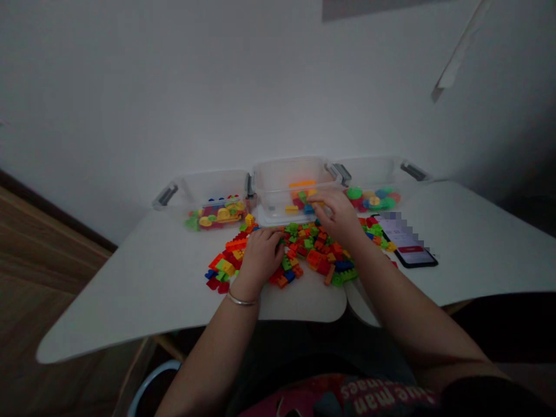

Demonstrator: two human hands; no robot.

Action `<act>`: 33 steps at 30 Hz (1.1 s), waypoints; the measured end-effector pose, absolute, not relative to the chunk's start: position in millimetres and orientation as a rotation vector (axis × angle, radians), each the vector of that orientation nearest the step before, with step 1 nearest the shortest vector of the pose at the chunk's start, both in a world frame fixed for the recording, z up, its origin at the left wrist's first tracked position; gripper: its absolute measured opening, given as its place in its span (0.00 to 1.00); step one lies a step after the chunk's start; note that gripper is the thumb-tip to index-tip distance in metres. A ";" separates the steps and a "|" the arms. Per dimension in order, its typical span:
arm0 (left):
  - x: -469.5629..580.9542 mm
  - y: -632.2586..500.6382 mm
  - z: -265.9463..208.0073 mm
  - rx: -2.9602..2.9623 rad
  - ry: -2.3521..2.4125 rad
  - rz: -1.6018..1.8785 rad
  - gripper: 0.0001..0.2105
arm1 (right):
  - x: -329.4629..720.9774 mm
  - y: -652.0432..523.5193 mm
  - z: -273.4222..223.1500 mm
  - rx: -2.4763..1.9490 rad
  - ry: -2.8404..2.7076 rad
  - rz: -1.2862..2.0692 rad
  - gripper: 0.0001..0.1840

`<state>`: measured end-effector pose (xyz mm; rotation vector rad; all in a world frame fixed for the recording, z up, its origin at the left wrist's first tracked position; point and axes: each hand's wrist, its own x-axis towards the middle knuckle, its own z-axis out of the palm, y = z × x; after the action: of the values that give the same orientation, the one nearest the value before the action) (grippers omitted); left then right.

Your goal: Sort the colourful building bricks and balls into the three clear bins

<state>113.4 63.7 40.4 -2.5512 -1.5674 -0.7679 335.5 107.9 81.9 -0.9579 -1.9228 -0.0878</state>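
Nearest to me, a dark shirt (386, 394) with pale lettering shows between the person's 2 bare arms; low on the left, a pale curved rim (150, 376) shows below the table (130, 289); the table is white, with a gap in its near edge, close to the middle.

A silvery bracelet (242, 300) circles the left wrist; beyond it, the left hand (263, 252) rests palm down on the left part of a loose heap of blocks (319, 262), its fingers bent over them; I cannot tell whether they grip any. The blocks are red, orange, yellow, green and blue, spread across the middle of the table, some on either side of the hand.

To the right of the heap, close beside it, a phone (403, 240) lies face up at a slant, its screen lit.

Farther in, the right hand (336, 214) is raised at the front of the middle box (289, 165); its fingers are bent, thumb below the forefinger; I cannot tell whether they pinch anything.

The middle box is clear and holds a few blocks; the left box (195, 186) and right box (369, 168), also clear, hold mixed coloured pieces; behind all 3 rises a plain, pale wall (174, 87).
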 end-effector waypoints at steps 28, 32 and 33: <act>115.8 58.9 44.9 -2.626 -1.322 -0.813 0.11 | 344.4 92.9 15.0 -1.300 -2.115 -0.104 0.16; 119.9 55.4 48.4 -2.795 -1.084 -0.783 0.13 | 344.7 94.3 15.5 -1.288 -2.103 -0.086 0.15; 121.2 54.3 49.3 -2.823 -1.060 -0.762 0.14 | 344.8 94.6 15.7 -1.285 -2.100 -0.088 0.14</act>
<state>121.2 54.3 49.3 -2.8234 -1.0599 -0.7615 344.8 94.6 15.7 -1.2850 -2.0999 -0.0876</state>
